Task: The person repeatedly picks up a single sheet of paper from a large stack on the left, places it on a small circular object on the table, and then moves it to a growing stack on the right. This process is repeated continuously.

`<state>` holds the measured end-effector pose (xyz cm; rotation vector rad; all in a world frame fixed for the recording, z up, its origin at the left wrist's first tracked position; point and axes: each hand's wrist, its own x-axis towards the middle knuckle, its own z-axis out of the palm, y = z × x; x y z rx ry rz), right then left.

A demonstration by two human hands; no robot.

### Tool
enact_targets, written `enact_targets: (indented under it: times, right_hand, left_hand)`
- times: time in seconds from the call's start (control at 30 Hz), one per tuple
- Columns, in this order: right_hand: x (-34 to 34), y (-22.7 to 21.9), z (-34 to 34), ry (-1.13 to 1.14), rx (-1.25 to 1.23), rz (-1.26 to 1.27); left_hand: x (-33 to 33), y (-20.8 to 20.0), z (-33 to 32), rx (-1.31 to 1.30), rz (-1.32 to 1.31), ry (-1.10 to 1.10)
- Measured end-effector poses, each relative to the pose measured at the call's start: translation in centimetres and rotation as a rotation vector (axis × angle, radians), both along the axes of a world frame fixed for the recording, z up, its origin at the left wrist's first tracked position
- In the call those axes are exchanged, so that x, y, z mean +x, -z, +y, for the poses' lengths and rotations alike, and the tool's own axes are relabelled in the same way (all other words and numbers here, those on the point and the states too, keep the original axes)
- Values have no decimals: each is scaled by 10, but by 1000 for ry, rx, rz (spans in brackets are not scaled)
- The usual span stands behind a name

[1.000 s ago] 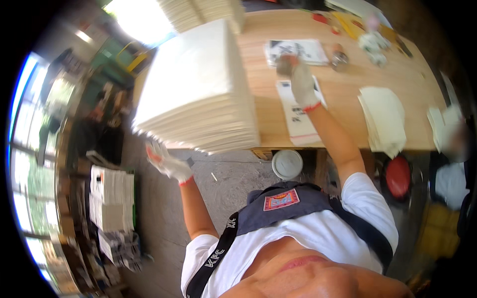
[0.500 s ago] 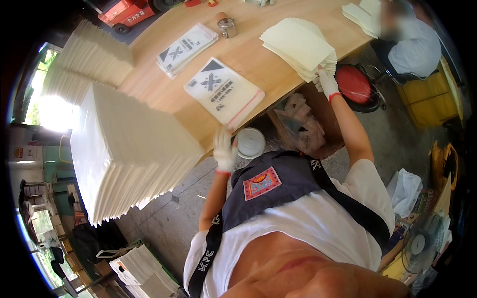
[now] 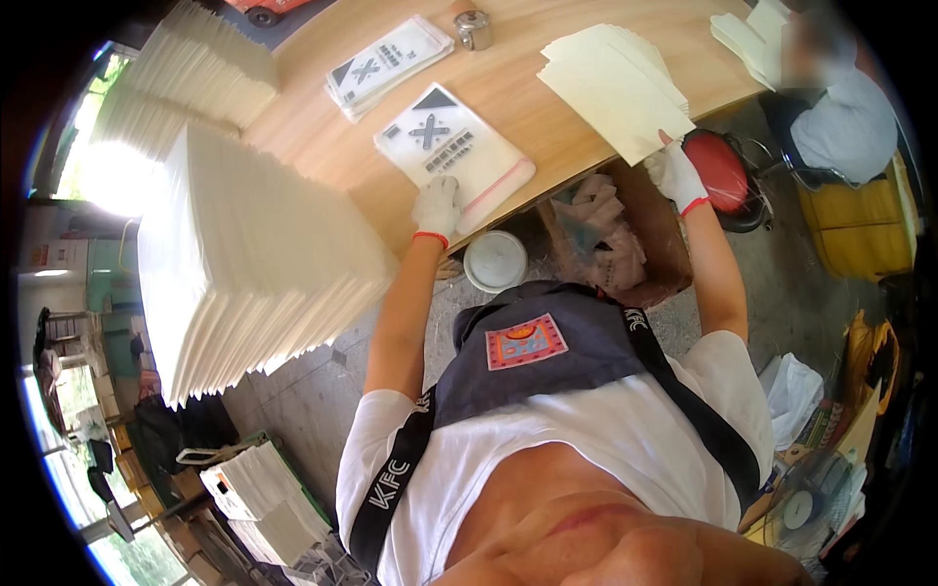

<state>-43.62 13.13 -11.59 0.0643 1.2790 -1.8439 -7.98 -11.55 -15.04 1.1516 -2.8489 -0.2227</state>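
Observation:
My left hand (image 3: 437, 206), in a white glove with a red cuff, lies flat on the near edge of a stack of clear printed plastic bags (image 3: 479, 156). The bags bear a dark corner triangle, a crossed-pencil design and a red line. At the table's front edge, my right hand (image 3: 676, 174), gloved alike, pinches the near corner of a cream paper sheet (image 3: 625, 103). That sheet tops a fanned pile, and the right thumb shows over its corner. How many sheets the fingers hold is hidden.
Tall white paper stacks (image 3: 259, 264) stand on the left. Farther back are another bag pile (image 3: 386, 63) and a metal pot (image 3: 473, 29). Below the table are a round white lid (image 3: 494, 261) and a box of scraps (image 3: 606, 234). A person (image 3: 845, 127) sits right, near a red stool (image 3: 718, 171).
My left hand has moved up from beside the table edge onto the bag stack. My right hand has drawn the top cream sheet toward the table's front edge, past the pile beneath.

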Motion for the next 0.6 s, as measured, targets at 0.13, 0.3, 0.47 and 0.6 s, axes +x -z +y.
enact_targets:
  times: [0.13,0.3,0.47,0.6]
  right_hand:
    - [-9,-2,-1,90,8,263]
    - [35,-25,7,-16,-186,201]
    - [82,5,16,-502,-249,-17]
    - [110,15,28,-632,-155,-109]
  left_hand:
    - [0,-1,-10,21,26,-29]
    - [-8,-22,4,81,-82,-25]
    - [-10,-4,-12,109,-127,-88]
    - [-3,-15,0,93,-52,-39]
